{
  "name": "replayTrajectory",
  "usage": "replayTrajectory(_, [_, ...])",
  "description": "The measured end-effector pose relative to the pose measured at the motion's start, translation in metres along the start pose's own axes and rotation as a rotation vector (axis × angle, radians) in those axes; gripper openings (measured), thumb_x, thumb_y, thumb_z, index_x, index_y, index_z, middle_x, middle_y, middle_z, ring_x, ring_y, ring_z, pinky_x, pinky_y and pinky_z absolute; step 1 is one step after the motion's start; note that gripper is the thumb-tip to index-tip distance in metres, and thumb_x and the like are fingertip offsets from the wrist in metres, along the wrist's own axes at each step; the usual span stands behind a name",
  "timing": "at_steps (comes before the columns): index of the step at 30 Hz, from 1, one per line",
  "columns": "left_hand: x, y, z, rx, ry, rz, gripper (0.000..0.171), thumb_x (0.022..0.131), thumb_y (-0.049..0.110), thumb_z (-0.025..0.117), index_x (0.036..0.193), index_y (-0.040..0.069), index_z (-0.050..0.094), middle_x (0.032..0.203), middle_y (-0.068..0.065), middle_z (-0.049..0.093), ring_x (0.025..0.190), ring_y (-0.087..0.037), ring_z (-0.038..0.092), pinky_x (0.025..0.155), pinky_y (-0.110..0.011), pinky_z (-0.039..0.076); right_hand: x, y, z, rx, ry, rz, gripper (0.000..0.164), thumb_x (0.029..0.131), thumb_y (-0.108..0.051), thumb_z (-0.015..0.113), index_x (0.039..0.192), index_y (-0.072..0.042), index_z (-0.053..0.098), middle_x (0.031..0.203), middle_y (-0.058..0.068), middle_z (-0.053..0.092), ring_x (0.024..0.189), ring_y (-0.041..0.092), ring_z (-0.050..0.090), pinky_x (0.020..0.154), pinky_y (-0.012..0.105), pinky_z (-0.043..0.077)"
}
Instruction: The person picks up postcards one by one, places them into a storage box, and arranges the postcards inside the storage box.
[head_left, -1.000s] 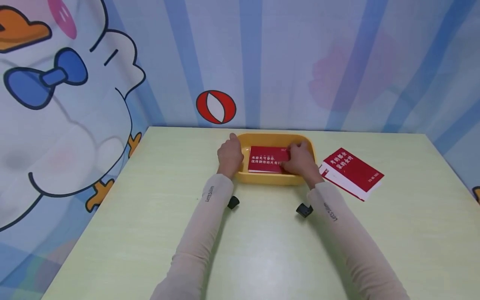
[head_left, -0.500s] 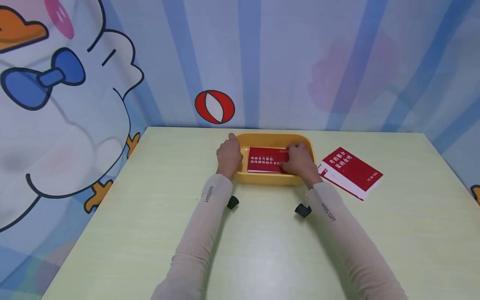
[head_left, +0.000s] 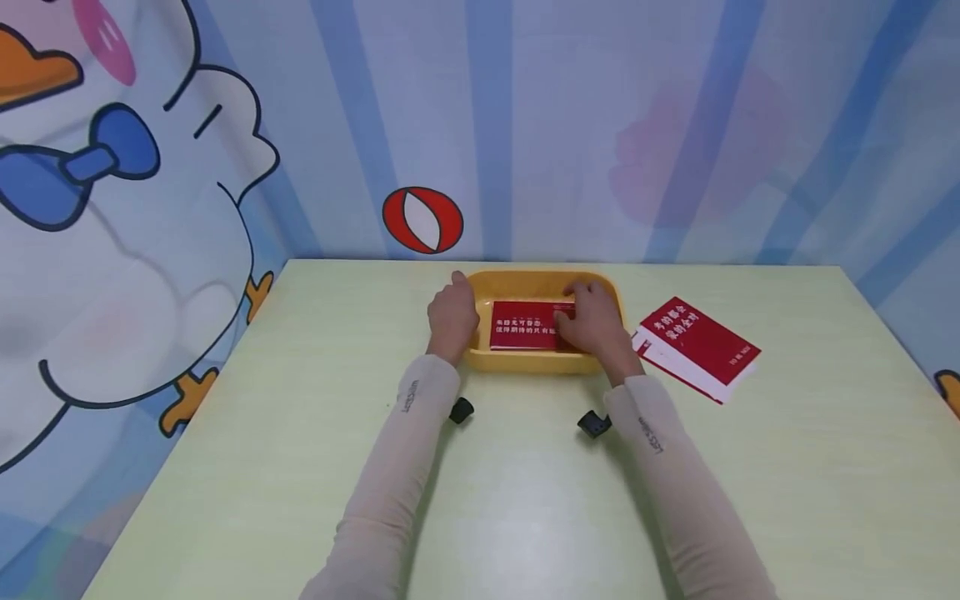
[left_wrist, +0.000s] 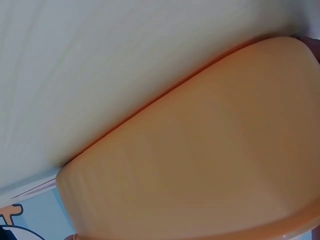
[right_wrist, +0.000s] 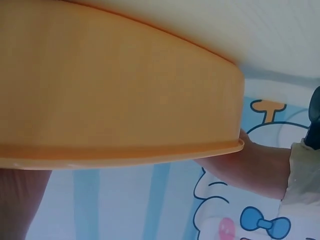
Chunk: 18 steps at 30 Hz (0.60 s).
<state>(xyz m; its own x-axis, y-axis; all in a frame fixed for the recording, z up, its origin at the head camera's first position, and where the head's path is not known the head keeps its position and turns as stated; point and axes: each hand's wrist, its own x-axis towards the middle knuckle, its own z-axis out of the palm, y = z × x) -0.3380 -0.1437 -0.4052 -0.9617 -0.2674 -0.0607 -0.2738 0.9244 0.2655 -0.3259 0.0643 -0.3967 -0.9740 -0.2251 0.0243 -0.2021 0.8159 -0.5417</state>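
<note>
A yellow plastic basin (head_left: 534, 363) stands near the table's back edge. My left hand (head_left: 453, 317) grips its left rim. Inside the basin lies a red booklet (head_left: 522, 325) with white lettering on its cover. My right hand (head_left: 595, 323) reaches in over the right wall, thumb across the booklet's right end and forefinger spread apart beyond it; that end is partly hidden. In the left wrist view the basin's outer wall (left_wrist: 190, 145) fills most of the picture. The right wrist view shows the outer wall (right_wrist: 120, 85) too, with my left hand (right_wrist: 225, 162) at the far end.
To the basin's right, several red-and-white booklets (head_left: 701, 346) lie overlapping on the pale table (head_left: 517, 508). A cartoon-printed cloth (head_left: 562, 125) hangs close behind the table. Small black wrist cameras (head_left: 595, 424) stick out inward from both sleeves.
My right thumb has shifted up and left over the booklet, and the fingers have spread. The booklet's white lower edge shows less now. My left hand keeps its place on the rim.
</note>
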Motion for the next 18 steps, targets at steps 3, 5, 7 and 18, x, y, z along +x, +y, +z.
replayTrajectory(3, [-0.0022,-0.0006,0.0,0.001,-0.004,0.0,0.039,0.095,0.016,0.06,0.127,0.005,0.04,0.108,-0.012,0.064,0.095,-0.025,0.067,0.088,-0.039,0.059,-0.0019,0.0002,0.0009,0.012,0.014,-0.01,0.046,0.095,-0.025,0.057,0.134,-0.004,0.045,0.135,0.02,0.044,0.118,0.032,0.045,0.107,0.05,0.041])
replayTrajectory(5, [-0.003,-0.0011,-0.0002,0.004,-0.002,-0.002,0.038,0.096,0.015,0.06,0.126,0.005,0.04,0.107,-0.012,0.064,0.094,-0.024,0.067,0.087,-0.038,0.059,-0.0028,-0.0002,0.0011,0.022,0.019,-0.015,0.046,0.095,-0.025,0.057,0.133,-0.004,0.046,0.135,0.02,0.044,0.118,0.032,0.045,0.107,0.051,0.042])
replayTrajectory(7, [-0.0033,-0.0012,-0.0006,0.008,-0.001,-0.001,0.037,0.096,0.015,0.059,0.126,0.005,0.04,0.107,-0.012,0.064,0.093,-0.024,0.067,0.086,-0.038,0.059,-0.003,-0.0005,0.0014,0.029,0.023,-0.014,0.046,0.094,-0.025,0.058,0.133,-0.004,0.046,0.135,0.02,0.044,0.118,0.032,0.045,0.107,0.05,0.042])
replayTrajectory(18, [0.0002,0.0019,0.0017,0.018,-0.001,0.006,0.039,0.095,0.015,0.06,0.127,0.005,0.04,0.109,-0.012,0.065,0.096,-0.024,0.067,0.088,-0.038,0.059,-0.0018,-0.0014,-0.003,0.038,0.021,0.013,0.047,0.094,-0.024,0.06,0.135,-0.006,0.045,0.14,0.018,0.042,0.122,0.031,0.043,0.11,0.049,0.041])
